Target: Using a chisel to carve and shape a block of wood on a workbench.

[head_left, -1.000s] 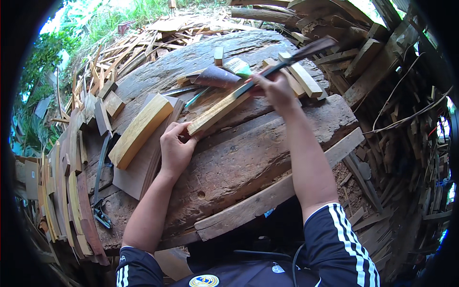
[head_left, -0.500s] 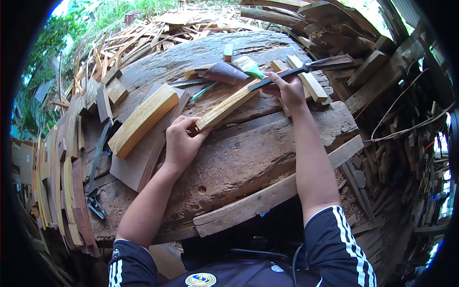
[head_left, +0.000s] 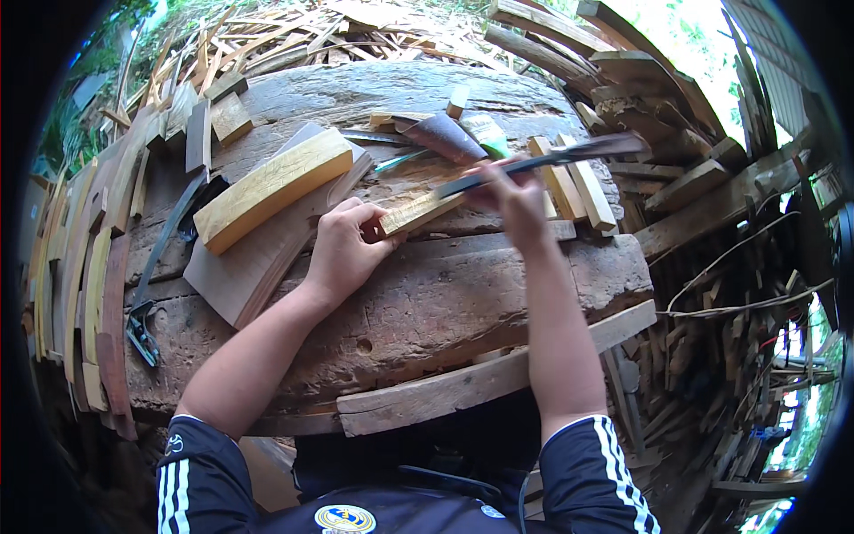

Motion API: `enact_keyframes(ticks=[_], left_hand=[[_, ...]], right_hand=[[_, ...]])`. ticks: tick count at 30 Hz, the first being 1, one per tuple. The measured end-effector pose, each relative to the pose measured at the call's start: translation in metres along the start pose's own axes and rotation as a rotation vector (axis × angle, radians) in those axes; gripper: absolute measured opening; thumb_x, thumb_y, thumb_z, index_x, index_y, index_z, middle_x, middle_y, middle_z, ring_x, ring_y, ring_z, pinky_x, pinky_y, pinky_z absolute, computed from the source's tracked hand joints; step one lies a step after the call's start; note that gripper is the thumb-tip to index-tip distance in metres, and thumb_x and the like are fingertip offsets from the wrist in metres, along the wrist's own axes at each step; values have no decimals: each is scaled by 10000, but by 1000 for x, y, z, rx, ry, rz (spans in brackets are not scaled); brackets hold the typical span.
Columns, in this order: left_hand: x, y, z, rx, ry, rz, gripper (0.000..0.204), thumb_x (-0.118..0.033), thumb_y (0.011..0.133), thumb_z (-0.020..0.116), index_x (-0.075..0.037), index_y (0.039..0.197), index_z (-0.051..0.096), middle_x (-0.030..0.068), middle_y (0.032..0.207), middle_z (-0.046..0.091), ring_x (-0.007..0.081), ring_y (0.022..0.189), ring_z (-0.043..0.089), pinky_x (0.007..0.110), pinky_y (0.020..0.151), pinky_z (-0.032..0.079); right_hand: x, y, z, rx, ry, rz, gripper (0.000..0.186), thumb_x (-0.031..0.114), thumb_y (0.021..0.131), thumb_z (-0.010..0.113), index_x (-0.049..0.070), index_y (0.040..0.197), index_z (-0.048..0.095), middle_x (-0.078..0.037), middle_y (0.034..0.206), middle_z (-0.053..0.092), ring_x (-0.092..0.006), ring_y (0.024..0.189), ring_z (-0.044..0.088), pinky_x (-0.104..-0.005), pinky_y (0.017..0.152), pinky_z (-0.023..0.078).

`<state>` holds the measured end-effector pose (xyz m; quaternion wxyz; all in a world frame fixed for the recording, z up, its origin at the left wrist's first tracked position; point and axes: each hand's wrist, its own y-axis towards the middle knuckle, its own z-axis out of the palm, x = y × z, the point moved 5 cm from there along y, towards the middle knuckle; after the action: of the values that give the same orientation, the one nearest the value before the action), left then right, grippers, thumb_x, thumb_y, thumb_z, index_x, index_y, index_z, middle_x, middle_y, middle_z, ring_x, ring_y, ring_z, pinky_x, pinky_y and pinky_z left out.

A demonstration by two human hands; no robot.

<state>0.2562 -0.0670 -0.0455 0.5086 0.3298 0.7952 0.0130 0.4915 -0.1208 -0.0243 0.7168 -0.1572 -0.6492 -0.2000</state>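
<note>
My left hand (head_left: 347, 249) pinches the near end of a narrow yellowish wood strip (head_left: 414, 213) between thumb and fingers, above a rough, weathered workbench (head_left: 427, 307). My right hand (head_left: 516, 209), slightly blurred, is closed around the dark flat blade of a long tool (head_left: 578, 153). Its brown, wider end sticks out to the right. The blade's tip lies over the strip, a short way from my left fingers. The tool's exact kind is unclear, and my right hand and the blade cover the strip's far end.
A thick yellow wood block (head_left: 271, 191) lies on brown boards (head_left: 236, 276) to the left. Beyond my hands are a dark curled sheet (head_left: 442, 138), a green-and-white brush (head_left: 487, 133) and short wood sticks (head_left: 587, 189). A metal hand plane (head_left: 142, 335) sits near stacked strips at left.
The tool's tip has slid left along the strip toward my left hand, and my right hand has moved with it. My left hand keeps its hold. The whole view has shifted slightly.
</note>
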Motion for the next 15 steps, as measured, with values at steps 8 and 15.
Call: enact_keyframes(ticks=[8, 15], left_hand=[[6, -1, -4, 10, -36, -18, 254, -119, 741, 821, 12, 925, 706, 62, 768, 616, 117, 666, 580, 268, 617, 480], [10, -3, 0, 13, -43, 9, 249, -98, 732, 820, 25, 912, 701, 70, 775, 616, 125, 662, 581, 276, 615, 483]], right_hand=[[4, 5, -7, 10, -56, -53, 141, 127, 941, 634, 11, 905, 562, -148, 880, 693, -207, 751, 712, -309, 661, 618], [-2, -18, 53, 192, -46, -66, 138, 75, 922, 655, 12, 905, 533, -162, 859, 698, -210, 736, 713, -304, 644, 626]])
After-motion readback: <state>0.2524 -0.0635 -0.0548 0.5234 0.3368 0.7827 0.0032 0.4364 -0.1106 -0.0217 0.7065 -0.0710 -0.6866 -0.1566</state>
